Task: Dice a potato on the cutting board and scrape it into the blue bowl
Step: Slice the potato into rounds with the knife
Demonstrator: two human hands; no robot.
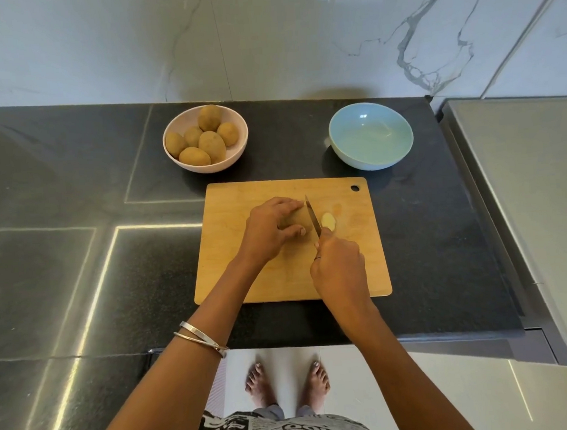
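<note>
A brown potato lies on the wooden cutting board, and my left hand grips it from above with curled fingers. My right hand holds a knife by its handle; the blade stands against the potato's right end. One pale cut slice lies flat just right of the blade. The blue bowl sits empty on the counter behind the board's right corner.
A pink bowl with several whole potatoes stands behind the board on the left. The dark stone counter meets a marble wall at the back. A steel appliance surface borders the right side. My bare feet show below the counter's front edge.
</note>
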